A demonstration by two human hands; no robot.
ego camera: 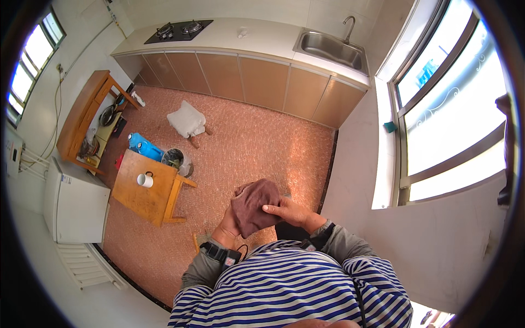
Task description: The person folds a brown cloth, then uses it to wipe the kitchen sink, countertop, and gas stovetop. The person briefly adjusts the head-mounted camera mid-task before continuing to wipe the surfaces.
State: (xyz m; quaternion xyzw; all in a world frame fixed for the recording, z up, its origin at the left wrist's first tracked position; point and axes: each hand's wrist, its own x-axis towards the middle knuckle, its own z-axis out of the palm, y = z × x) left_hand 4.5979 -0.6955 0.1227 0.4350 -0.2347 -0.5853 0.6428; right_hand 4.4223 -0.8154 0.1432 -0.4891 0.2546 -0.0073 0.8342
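Observation:
A folded, brownish-purple cloth [256, 207] is held in front of my body, above the floor. My left hand [228, 224] supports it from the left and below, with most of the fingers hidden by the fabric. On the other side, my right hand [292, 212] grips the right edge, its thumb lying on top of the cloth and the other fingers behind. Whether anything lies beneath or inside the folds cannot be seen.
To the left stands a wooden table [135, 201] bearing a white mug [145, 180]. Beside it are blue bottles [149, 150] and a lined bin [173, 158]. A cloth-covered stool [187, 119] stands further off. The counter [262, 43] holds a stove [179, 31] and a sink [332, 50].

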